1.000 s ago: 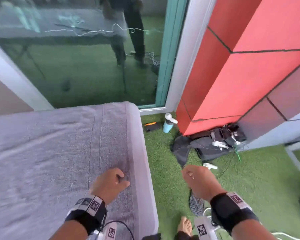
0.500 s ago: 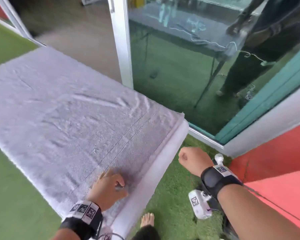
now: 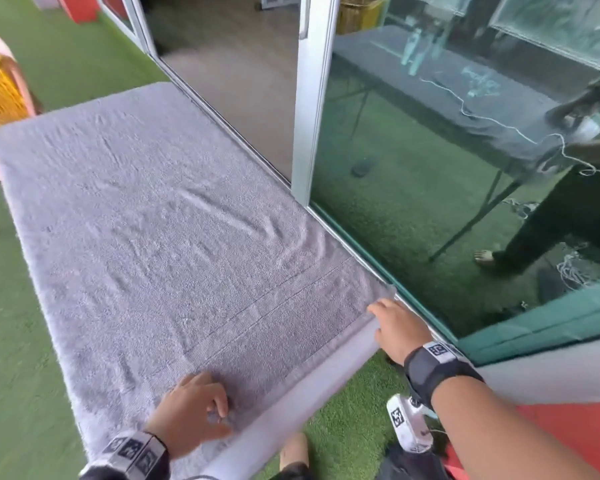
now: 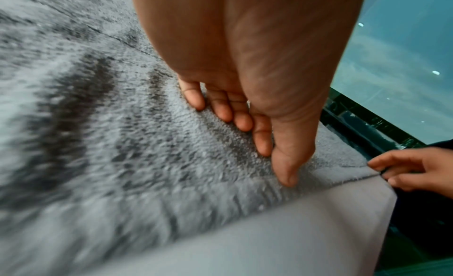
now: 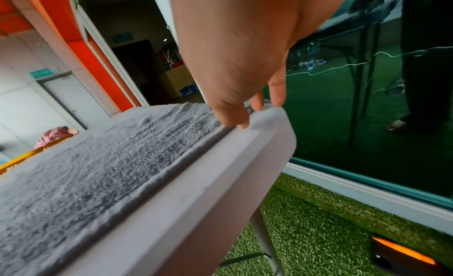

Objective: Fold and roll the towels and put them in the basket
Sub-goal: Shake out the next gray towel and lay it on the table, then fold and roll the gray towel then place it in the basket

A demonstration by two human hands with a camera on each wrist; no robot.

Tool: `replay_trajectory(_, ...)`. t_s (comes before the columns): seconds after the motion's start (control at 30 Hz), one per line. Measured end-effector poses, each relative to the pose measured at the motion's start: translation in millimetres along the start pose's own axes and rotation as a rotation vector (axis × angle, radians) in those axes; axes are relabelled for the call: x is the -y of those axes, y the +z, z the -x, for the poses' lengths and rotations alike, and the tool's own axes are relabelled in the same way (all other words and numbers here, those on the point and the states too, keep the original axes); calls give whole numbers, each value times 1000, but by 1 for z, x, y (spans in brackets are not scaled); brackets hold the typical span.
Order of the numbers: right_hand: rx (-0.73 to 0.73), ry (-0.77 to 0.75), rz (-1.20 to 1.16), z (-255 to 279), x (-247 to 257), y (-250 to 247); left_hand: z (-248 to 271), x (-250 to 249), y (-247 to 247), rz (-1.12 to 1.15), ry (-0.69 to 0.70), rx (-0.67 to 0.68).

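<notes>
Left hand [image 3: 191, 415]: bare, no rings or gloves visible. Left wrist band [image 3: 132, 457]: black strap, topped with a row of pale grey square plates, each printed with a black-and-white coded marker. Thin black cable at the band's lower edge.

Right hand [image 3: 397, 329]: bare, forearm uncovered, no sleeve visible. Right wrist band [image 3: 437, 370]: wide black strap, one pale plate with a coded marker on top. Wrist camera unit [image 3: 407, 427]: white, blocky housing hung beneath the right wrist, black-and-white square marker on its face.

Foot [image 3: 293, 452]: bare, toes visible. Dark garment edge just below it; details too blurred to tell.
</notes>
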State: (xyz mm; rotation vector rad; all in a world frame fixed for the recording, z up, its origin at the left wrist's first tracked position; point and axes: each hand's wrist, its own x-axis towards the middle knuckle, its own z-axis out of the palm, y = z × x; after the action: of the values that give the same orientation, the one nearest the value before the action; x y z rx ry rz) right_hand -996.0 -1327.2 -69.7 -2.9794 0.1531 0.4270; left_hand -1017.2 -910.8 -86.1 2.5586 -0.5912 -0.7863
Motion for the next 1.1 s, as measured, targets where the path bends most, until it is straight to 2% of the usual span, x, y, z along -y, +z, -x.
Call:
replay_trajectory(0.17,35,-96,53,-27,-23,-6,25,-4,5,-34,-49,-59)
replay_trajectory(0.3,23,-275,124,-40,-42,-9,72,3,29,-149,-177,-45)
replay_trajectory(0.37,-6,-396,165,-46,-50,-10,100,11,50,-141,-271,-132)
replay_trajectory(0.47,-29,-559,206,-56,-58,-11,129,5,71,-121,-344,-369)
replay_trajectory(0.53,-24,-614,202,-63,-58,-13,133,-7,77,-135,-409,-491)
replay_trajectory(0.63,-11,-648,206,-68,-58,-16,128,-19,82,-101,-558,-578)
replay_trajectory(0.73,94,-699,335,-75,-72,-10,124,-21,87,-58,-628,-583)
replay_trajectory(0.83,179,-737,317,-79,-78,-11,133,-25,92,-23,-640,-537)
replay_trajectory(1.0,227,-754,307,-68,-74,-39,156,-44,92,33,-636,-353)
replay_trajectory(1.1,285,-744,329,-74,-62,-57,158,-43,71,32,-664,-236)
